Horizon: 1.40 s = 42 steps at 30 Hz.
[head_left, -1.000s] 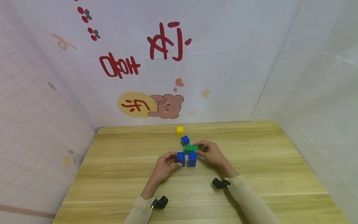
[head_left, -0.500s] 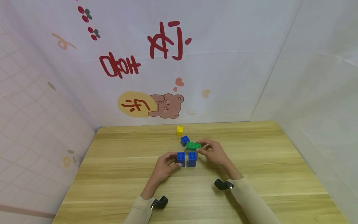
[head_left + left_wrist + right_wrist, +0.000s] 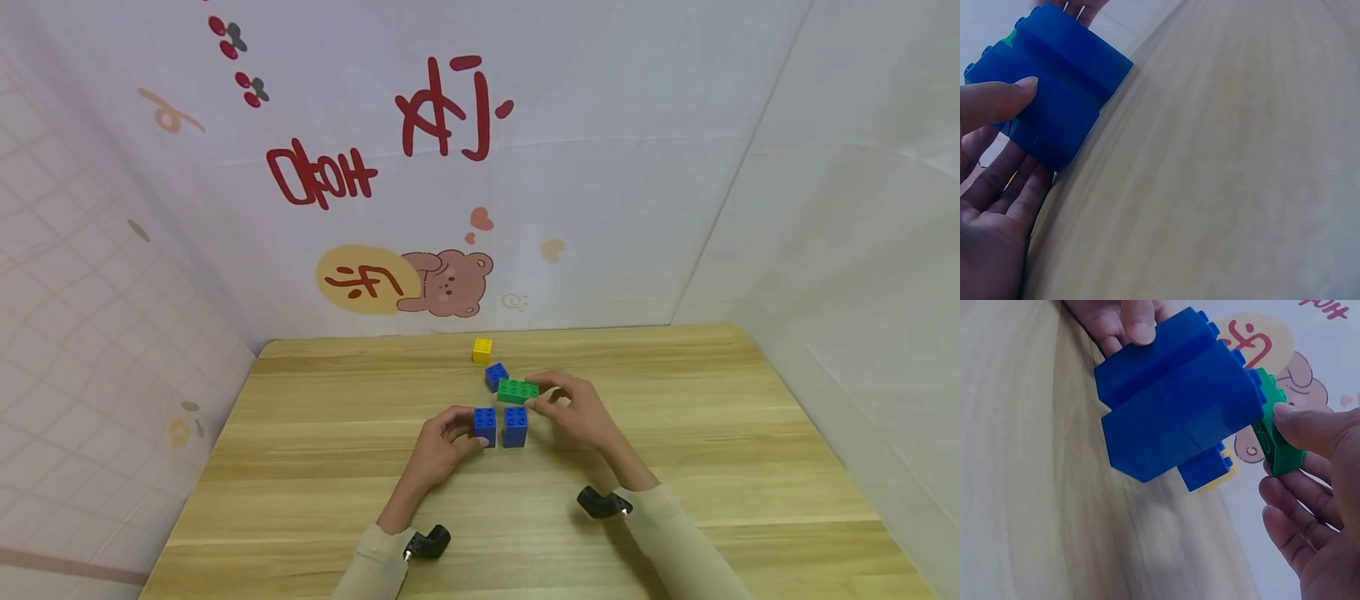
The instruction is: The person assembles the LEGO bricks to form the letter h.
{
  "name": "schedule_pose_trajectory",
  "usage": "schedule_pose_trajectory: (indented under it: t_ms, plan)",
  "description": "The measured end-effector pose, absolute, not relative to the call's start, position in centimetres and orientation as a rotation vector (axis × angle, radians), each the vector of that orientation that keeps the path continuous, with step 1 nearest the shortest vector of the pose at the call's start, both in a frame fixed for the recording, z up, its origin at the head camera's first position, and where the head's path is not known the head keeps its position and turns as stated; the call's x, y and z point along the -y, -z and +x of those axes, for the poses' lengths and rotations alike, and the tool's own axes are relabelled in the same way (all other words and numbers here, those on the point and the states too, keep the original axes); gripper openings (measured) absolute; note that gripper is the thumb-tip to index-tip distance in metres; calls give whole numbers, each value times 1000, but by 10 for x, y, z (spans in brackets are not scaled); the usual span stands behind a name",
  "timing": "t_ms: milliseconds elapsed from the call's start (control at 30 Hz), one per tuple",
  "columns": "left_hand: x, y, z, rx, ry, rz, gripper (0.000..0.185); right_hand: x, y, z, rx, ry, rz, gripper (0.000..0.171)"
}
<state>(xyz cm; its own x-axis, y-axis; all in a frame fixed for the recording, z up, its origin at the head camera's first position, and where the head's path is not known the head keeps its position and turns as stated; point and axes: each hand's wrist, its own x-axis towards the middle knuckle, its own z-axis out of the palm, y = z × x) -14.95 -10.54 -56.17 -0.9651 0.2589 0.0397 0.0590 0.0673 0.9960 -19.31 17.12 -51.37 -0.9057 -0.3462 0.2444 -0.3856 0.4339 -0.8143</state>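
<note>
Two blue brick stacks stand upright side by side on the table, a narrow gap between them. My left hand (image 3: 438,447) grips the left blue stack (image 3: 485,432), its thumb on the near face in the left wrist view. The right blue stack (image 3: 515,432) has no hand on it. My right hand (image 3: 576,410) pinches a green brick (image 3: 517,391), two studs wide, by its right end. In the right wrist view the green brick (image 3: 1286,453) is tilted, its hollow underside partly showing, near the studded tops of the stacks.
A small blue brick (image 3: 496,377) lies just behind the green one, turned at an angle. Farther back sits a yellow brick (image 3: 482,350). The wooden table (image 3: 337,392) ends at a printed white backdrop (image 3: 615,208), with white sheets at both sides.
The green brick, pinched in my right hand, has shifted slightly right and away from just over the blue stacks' back edge. My left hand keeps its place on the left stack.
</note>
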Motion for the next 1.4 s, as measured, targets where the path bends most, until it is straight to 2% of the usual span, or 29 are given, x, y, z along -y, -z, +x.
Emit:
schedule_pose_trajectory:
  t_ms: [567,1400]
  plan:
    - [105,562,-152,-2193,-2053,416,40,-162,503,-180,2590,-1497,733,32]
    - [107,560,-152,-2161,-2060,414,41,-144,501,-171,2558,-1495,827,35]
